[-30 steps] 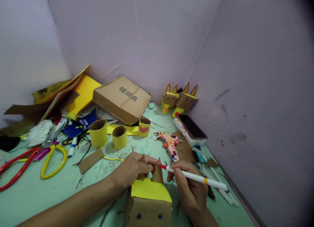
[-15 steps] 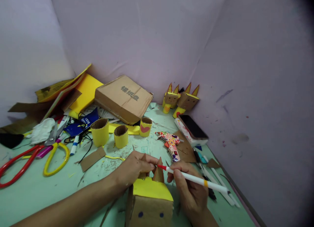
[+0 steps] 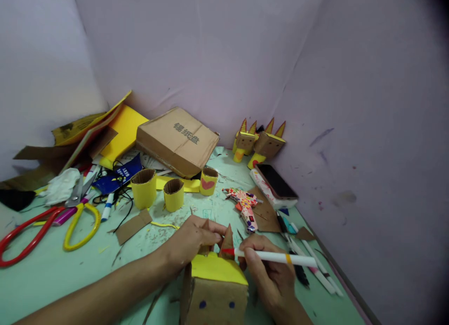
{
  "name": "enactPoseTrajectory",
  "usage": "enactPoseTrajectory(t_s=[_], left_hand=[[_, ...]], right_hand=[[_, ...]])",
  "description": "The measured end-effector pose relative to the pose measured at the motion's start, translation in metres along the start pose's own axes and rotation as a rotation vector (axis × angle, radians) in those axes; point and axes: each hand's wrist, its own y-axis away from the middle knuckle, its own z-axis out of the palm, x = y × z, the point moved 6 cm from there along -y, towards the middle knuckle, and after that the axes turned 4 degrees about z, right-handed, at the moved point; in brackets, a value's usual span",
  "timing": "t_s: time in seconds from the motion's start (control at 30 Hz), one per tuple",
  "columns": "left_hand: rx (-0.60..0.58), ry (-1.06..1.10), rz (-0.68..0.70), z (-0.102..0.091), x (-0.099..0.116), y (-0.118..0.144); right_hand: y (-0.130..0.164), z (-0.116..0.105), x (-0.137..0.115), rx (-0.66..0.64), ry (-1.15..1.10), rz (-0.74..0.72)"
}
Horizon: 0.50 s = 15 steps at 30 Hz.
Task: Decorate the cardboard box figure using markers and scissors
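A cardboard box figure (image 3: 219,297) with two blue dot eyes, a yellow paper top (image 3: 218,271) and pointed cardboard ears sits in front of me. My left hand (image 3: 198,241) is closed around the left ear, part of which its fingers hide. In my right hand (image 3: 268,273) is a white marker (image 3: 277,257) with a red tip and an orange band. The red tip touches the right ear (image 3: 228,241) low down, near its base. Behind my hands lies a patterned glue gun (image 3: 244,204).
Yellow cardboard rings (image 3: 143,189) and large scissors (image 3: 75,205) lie on the left. A brown box (image 3: 177,140) leans at the back, near two finished-looking box figures (image 3: 268,145). On the right are a phone (image 3: 277,181) and several pens (image 3: 319,269).
The marker's red tip has moved down the right ear, from near its point towards its base. The marker now lies more level. My left hand has stayed in place.
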Motion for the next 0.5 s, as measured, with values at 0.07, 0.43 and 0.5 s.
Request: enactPoseTrajectory(t_s=[0.07, 0.43, 0.5], left_hand=[[0.001, -0.001, -0.003, 0.003, 0.006, 0.004], [0.083, 0.011, -0.024, 0.003, 0.010, 0.010], [0.070, 0.013, -0.019, 0.004, 0.011, 0.011]], right_hand=[[-0.001, -0.002, 0.000, 0.035, 0.000, 0.014], [-0.002, -0.005, -0.002, 0.131, -0.016, 0.044], [-0.001, -0.004, -0.001, 0.124, -0.014, 0.056]])
